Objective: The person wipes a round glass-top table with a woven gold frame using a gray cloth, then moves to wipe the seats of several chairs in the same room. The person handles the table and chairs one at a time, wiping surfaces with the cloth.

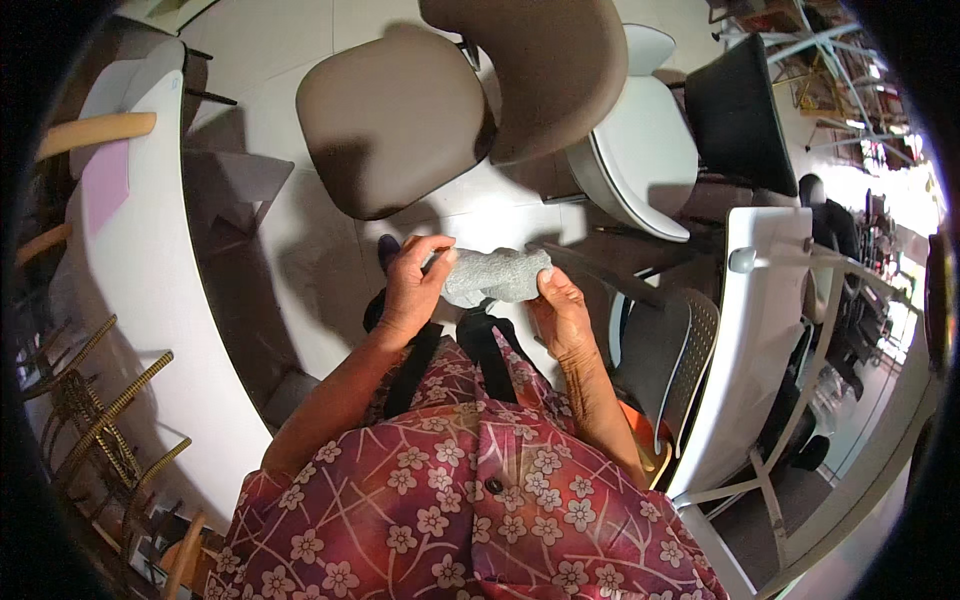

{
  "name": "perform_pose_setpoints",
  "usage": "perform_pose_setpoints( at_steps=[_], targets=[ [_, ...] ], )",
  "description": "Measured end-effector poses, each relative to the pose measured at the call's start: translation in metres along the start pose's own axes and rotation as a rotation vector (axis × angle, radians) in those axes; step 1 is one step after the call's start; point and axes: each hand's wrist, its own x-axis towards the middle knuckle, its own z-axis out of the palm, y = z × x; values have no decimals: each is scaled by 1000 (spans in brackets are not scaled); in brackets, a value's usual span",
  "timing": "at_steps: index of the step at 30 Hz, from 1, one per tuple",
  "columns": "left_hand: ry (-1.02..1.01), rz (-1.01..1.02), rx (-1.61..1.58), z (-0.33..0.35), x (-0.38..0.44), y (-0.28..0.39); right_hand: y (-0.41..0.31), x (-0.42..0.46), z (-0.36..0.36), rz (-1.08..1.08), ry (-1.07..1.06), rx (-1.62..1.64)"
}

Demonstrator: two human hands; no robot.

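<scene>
A grey textured cloth (495, 274) is stretched between my two hands in front of my body, above the floor. My left hand (416, 285) grips its left end between thumb and fingers. The right end is pinched in my right hand (561, 307). The cloth looks bunched, with its lower edge hanging a little. Just beyond my hands stands a chair with a brown padded seat (394, 124). My shoes and part of my legs show below the cloth.
A long white tabletop (180, 300) runs along the left, with wooden and metal chair legs over it. Ahead right are a brown chair back (562, 75), a white chair (649, 142) and a black chair (739, 120). A perforated grey chair (675, 360) and a tilted white table (750, 330) stand right.
</scene>
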Motion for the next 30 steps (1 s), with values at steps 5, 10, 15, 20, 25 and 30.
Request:
perform_pose_setpoints(
  at_steps=[5,10,15,20,25,30],
  targets=[
    [-327,-72,111,-74,13,6,9,34,58,19,34,-185],
    [-231,182,392,-115,19,-49,16,63,109,17,97,-244],
    [-319,-186,-271,-142,35,-57,28,84,126,245,153,-431],
    [-16,408,-95,-146,40,-51,50,118,145,485,-95,-116],
    [86,-189,-829,-140,46,-16,38,155,155,596,-292,42],
    [236,-502,-1151,-139,76,-16,30,166,154,438,-241,-372]
  ],
)
